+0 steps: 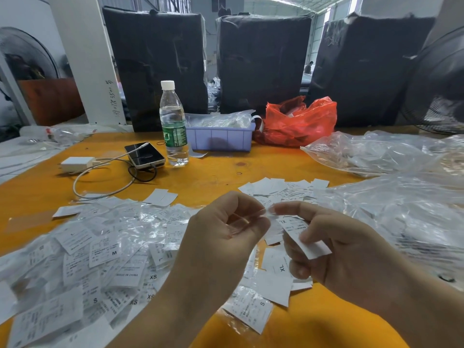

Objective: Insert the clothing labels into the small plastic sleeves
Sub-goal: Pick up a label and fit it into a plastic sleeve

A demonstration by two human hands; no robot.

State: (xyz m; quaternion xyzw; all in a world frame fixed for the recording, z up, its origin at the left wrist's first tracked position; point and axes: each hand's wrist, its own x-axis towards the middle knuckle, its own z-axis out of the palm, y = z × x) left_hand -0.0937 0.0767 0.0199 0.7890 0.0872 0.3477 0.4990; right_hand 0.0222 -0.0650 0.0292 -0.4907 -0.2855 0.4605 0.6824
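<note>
Orange is the colour of the table (226, 169) where we work, and much of it is covered with white clothing labels and clear plastic. Our left hand (226, 237) is raised above the table with the fingers curled, and it pinches a small clear plastic sleeve (247, 218) between thumb and fingers. Our right hand (334, 249) is just beside it; its fingers grasp a white label (298, 232) marked XL, and the forefinger and thumb reach to the edge of the sleeve. We cannot tell if the label has already entered the sleeve, because the plastic is transparent and a little blurred.

Below and to the left of our hands lies a heap of sleeved labels (100, 257) with the sizes M, L, S and XS. Loose labels (278, 189) lie behind the hands, and some more lie under them, one with XL (281, 267). On the right side there are large clear plastic bags (371, 154).

Further back stand a water bottle (173, 124) with a green band, a phone (145, 154) with a white cable and a white charger (76, 164), a light purple tray (219, 136) and a red plastic bag (298, 121). Behind them are three big bundles wrapped in black (261, 61).
</note>
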